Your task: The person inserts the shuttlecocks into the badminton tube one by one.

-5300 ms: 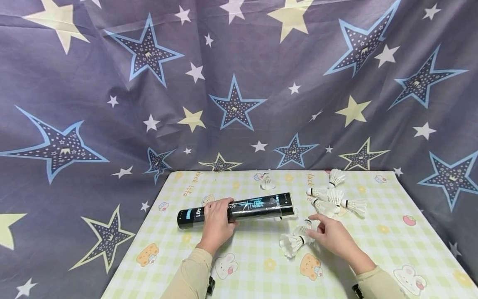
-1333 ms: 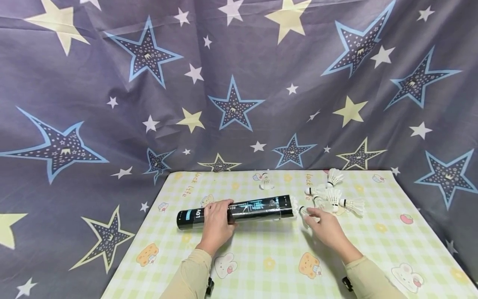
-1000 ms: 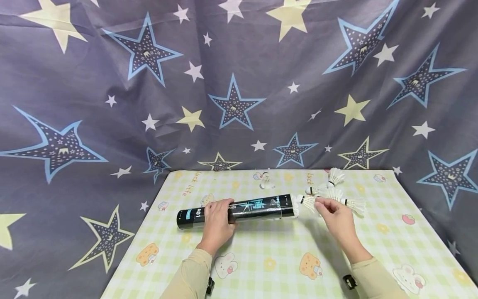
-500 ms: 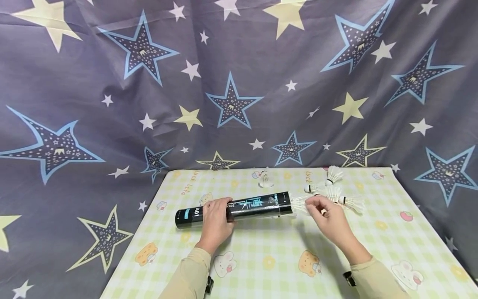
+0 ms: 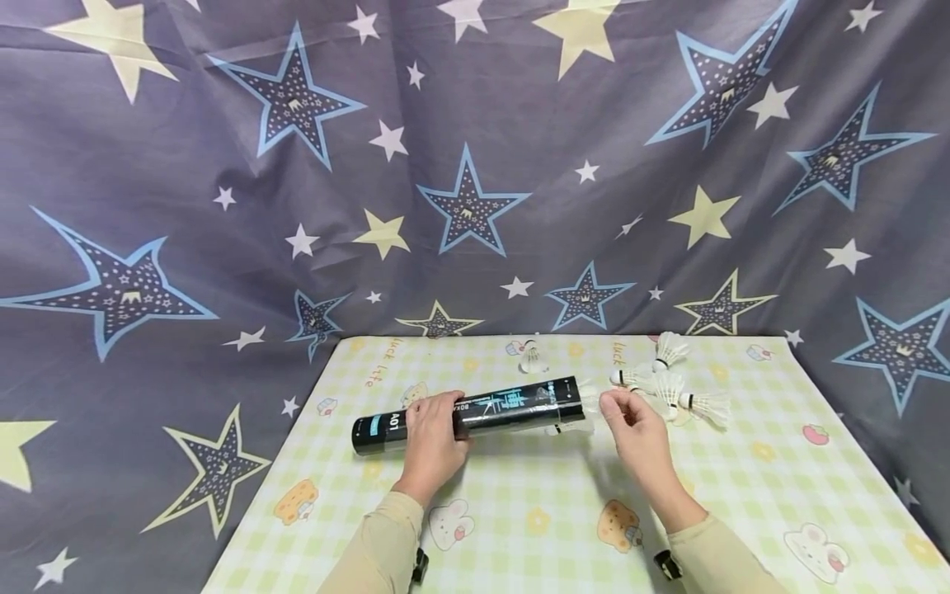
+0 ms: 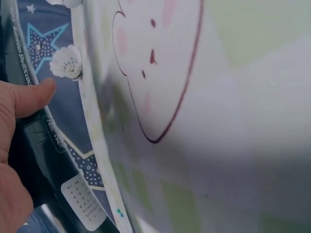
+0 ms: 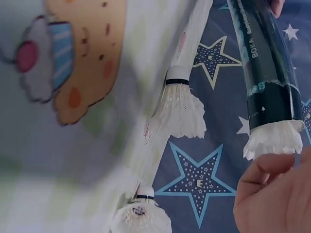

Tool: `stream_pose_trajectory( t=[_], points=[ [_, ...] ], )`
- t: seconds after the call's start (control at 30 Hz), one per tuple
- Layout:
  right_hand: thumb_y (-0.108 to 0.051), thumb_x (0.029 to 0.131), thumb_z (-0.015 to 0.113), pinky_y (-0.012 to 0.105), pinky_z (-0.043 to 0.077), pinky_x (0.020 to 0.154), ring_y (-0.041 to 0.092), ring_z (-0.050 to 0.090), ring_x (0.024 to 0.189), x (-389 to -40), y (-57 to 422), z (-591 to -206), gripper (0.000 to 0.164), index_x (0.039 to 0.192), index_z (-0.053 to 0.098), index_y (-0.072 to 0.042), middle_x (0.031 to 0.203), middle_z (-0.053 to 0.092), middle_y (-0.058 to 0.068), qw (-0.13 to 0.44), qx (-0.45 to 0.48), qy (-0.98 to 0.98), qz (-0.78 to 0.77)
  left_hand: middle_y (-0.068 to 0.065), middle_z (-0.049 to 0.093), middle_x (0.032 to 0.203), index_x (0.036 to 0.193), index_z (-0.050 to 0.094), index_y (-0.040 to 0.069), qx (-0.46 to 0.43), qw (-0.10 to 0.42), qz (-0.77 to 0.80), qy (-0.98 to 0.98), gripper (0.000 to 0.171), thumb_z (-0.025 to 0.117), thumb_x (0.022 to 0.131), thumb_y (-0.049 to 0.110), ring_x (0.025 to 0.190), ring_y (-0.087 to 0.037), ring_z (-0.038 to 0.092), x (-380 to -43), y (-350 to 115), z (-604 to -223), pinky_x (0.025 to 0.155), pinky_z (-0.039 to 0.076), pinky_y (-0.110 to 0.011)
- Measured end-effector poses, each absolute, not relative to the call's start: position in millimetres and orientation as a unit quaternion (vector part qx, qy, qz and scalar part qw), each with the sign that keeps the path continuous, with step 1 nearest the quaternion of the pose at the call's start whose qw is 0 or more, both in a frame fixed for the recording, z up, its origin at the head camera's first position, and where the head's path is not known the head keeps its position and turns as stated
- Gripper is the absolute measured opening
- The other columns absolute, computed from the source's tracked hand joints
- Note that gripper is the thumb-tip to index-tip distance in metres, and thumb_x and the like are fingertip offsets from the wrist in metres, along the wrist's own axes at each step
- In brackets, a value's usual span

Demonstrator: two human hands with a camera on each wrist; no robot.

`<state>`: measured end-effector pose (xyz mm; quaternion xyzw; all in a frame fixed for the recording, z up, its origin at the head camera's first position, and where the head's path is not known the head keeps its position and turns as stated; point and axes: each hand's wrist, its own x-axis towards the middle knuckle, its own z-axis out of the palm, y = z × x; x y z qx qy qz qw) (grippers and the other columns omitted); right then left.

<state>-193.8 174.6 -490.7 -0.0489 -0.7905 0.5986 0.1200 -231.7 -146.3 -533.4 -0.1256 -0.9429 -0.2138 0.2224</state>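
My left hand (image 5: 434,441) grips a black shuttlecock tube (image 5: 515,407) around its left part, holding it slanted over the table with its mouth to the right. In the left wrist view, the thumb (image 6: 36,99) lies along the tube. A white feather shuttlecock (image 7: 274,138) sits in the tube's mouth, cork hidden inside and feather ends sticking out. My right hand (image 5: 640,433) is at those feather ends, thumb and forefinger pinching them. Another shuttlecock (image 5: 573,427) lies on the table just below the tube's mouth, partly covered by the tube in the head view.
Several shuttlecocks (image 5: 668,388) lie in a loose cluster at the back right. A single shuttlecock (image 5: 531,358) stands near the back edge, behind the tube. A green-checked cloth with cartoon prints covers the table (image 5: 512,528); a starry curtain (image 5: 475,107) hangs behind.
My right hand has picked up a shuttlecock from in front of the tube, turned its cork toward the mouth and pushed it mostly inside. My left hand keeps its grip on the tube.
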Motion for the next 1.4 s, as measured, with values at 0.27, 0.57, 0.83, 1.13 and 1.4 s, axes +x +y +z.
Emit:
stream_pose_trajectory(
  t=[0.27, 0.57, 0.83, 1.13, 1.4],
  points=[
    [-0.028, 0.099, 0.078, 0.022, 0.028, 0.046, 0.005, 0.035, 0.046, -189, 174, -490, 0.07, 0.156, 0.048, 0.0, 0.06, 0.061, -0.002, -0.073, 0.003, -0.788, 0.611, -0.006, 0.072, 0.131, 0.137, 0.062, 0.014, -0.125, 0.248, -0.217, -0.936, 0.081, 0.101, 0.067, 0.014, 0.124, -0.029, 0.066, -232, -147, -534, 0.115, 0.037, -0.053],
    [-0.025, 0.103, 0.073, 0.02, 0.027, 0.045, 0.006, 0.033, 0.044, -193, 160, -497, 0.048, 0.146, 0.059, -0.008, 0.053, 0.049, -0.005, -0.14, 0.082, -0.758, 0.632, -0.005, 0.072, 0.132, 0.138, 0.061, 0.014, -0.138, 0.235, -0.211, -0.939, 0.084, 0.103, 0.065, 0.016, 0.124, -0.027, 0.066, -230, -145, -535, 0.117, 0.036, -0.051],
    [-0.03, 0.103, 0.073, 0.022, 0.029, 0.048, 0.009, 0.032, 0.045, -192, 164, -495, 0.085, 0.162, 0.027, 0.009, 0.058, 0.056, -0.003, -0.177, 0.076, -0.761, 0.62, -0.004, 0.071, 0.135, 0.14, 0.06, 0.014, -0.138, 0.219, -0.204, -0.944, 0.085, 0.103, 0.066, 0.018, 0.127, -0.027, 0.065, -230, -145, -536, 0.119, 0.035, -0.051],
    [-0.019, 0.1, 0.076, 0.022, 0.041, 0.049, 0.008, 0.049, 0.053, -197, 210, -499, 0.064, 0.154, 0.05, 0.0, 0.092, 0.077, 0.018, -0.093, 0.07, -0.814, 0.569, -0.004, 0.071, 0.136, 0.141, 0.06, 0.015, -0.131, 0.222, -0.203, -0.944, 0.082, 0.1, 0.069, 0.017, 0.127, -0.027, 0.065, -233, -144, -537, 0.119, 0.035, -0.05],
    [-0.022, 0.104, 0.07, 0.026, 0.055, 0.062, 0.022, 0.074, 0.069, -206, 253, -511, 0.06, 0.156, 0.049, -0.001, 0.125, 0.075, 0.029, 0.032, -0.015, -0.899, 0.436, -0.004, 0.072, 0.135, 0.139, 0.061, 0.014, -0.135, 0.226, -0.201, -0.944, 0.083, 0.102, 0.067, 0.017, 0.126, -0.027, 0.065, -232, -142, -537, 0.117, 0.036, -0.051]
  ],
)
